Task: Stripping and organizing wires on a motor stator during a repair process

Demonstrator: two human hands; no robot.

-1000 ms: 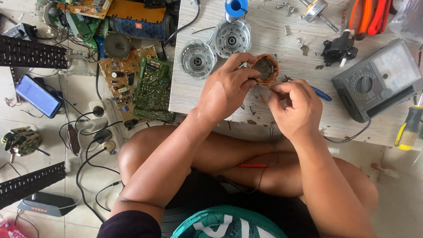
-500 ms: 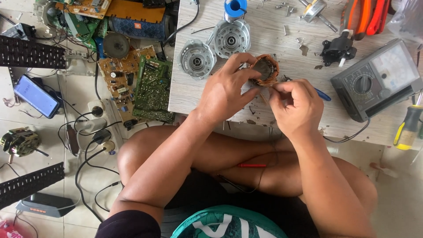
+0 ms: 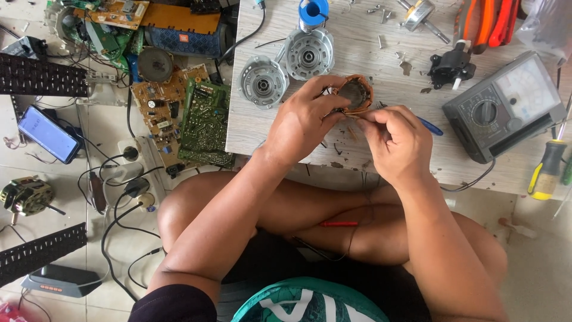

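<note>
My left hand [image 3: 301,119] grips a round motor stator with copper windings [image 3: 356,93], held just above the low wooden table [image 3: 262,128]. My right hand [image 3: 396,140] pinches at the stator's lower edge with thumb and fingers closed; what it pinches is too small to tell. A blue-handled tool [image 3: 429,126] lies on the table just behind my right hand. Two round metal motor end caps [image 3: 262,81] [image 3: 308,55] lie on the table, left of and behind my left hand.
A grey analogue multimeter [image 3: 503,106] sits at the right, with a red probe [image 3: 338,224] on my lap. A yellow-handled screwdriver [image 3: 547,170], orange pliers [image 3: 488,21], screws, circuit boards [image 3: 205,122], a phone [image 3: 47,134] and cables lie around.
Both hands have stayed on the stator; only the fingers of my right hand shift slightly at its edge.
</note>
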